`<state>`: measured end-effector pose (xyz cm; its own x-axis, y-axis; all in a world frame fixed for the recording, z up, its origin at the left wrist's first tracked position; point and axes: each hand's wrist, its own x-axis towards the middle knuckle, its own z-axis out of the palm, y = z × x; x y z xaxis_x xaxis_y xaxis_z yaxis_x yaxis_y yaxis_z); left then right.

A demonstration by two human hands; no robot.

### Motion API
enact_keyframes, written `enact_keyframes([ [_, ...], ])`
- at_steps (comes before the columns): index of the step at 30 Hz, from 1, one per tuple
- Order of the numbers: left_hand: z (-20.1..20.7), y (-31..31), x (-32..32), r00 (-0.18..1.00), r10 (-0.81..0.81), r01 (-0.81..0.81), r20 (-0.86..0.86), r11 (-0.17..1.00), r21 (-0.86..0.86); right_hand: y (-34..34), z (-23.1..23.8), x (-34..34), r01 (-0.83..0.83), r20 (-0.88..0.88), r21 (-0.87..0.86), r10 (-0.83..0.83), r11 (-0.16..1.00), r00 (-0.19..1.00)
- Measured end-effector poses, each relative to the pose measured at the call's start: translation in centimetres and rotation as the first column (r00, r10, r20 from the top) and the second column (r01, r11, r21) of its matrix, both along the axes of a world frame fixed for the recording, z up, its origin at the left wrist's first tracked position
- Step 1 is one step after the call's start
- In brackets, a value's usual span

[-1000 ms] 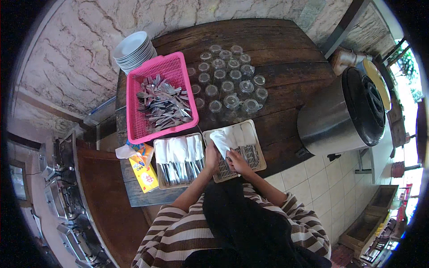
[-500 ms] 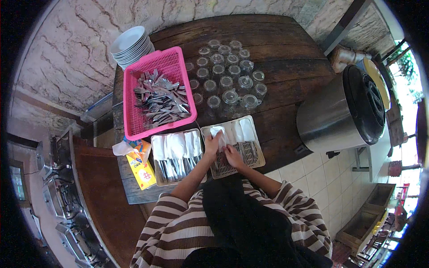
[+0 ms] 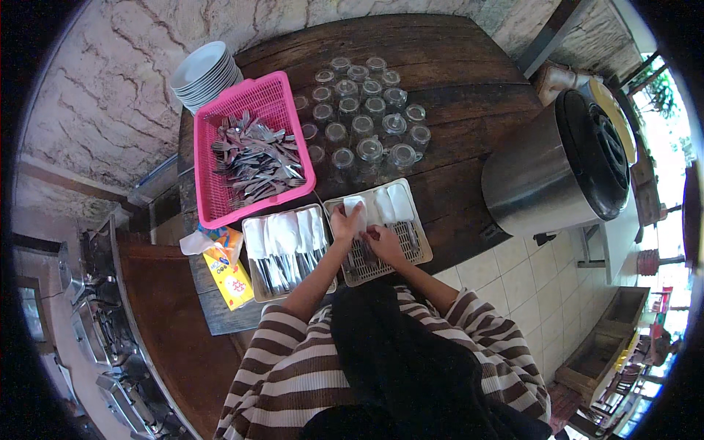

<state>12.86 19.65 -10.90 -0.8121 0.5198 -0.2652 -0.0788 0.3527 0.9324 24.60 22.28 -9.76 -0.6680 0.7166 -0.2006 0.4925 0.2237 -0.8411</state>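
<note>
My left hand [image 3: 345, 222] is closed around a white paper napkin [image 3: 356, 202] above the left side of the right-hand beige plastic basket [image 3: 426, 249]. My right hand [image 3: 383, 243] is closed at the napkin's lower end, its fingertips near those of the left. Dark metal cutlery seems to be in the napkin, but my fingers hide most of it. More napkin-wrapped cutlery [image 3: 400, 202] lies along the far right of that basket. The left-hand beige basket [image 3: 261, 295] carries a row of several cutlery bundles [image 3: 290, 233], white napkins over their far ends and metal handles toward me.
A pink basket [image 3: 308, 172] heaped with loose forks and spoons [image 3: 257, 161] stands behind, beside stacked white plates [image 3: 202, 73]. Several upturned glass mugs [image 3: 367, 110] occupy the dark wooden table [image 3: 469, 95]. A yellow tissue pack [image 3: 230, 282] lies left; a large steel urn [image 3: 532, 169] stands right.
The view has shifted slightly, moving the tabletop things up and left. Both hands stay together at the napkin; my right fingers look more curled in than before.
</note>
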Motion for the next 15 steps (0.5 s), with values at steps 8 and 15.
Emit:
enact_keyframes([
  [8,-3.4,-2.2,0.8,0.906,-0.106,0.125,-0.41,0.992,0.018,0.3,-0.4,-0.1,-0.004,0.003,0.003,0.004,1.0,1.0],
  [15,2.0,-4.2,-0.1,0.224,-0.754,0.48,-0.617,0.637,-0.604,0.6,-2.3,0.5,0.01,-0.076,0.188,0.004,0.982,0.997],
])
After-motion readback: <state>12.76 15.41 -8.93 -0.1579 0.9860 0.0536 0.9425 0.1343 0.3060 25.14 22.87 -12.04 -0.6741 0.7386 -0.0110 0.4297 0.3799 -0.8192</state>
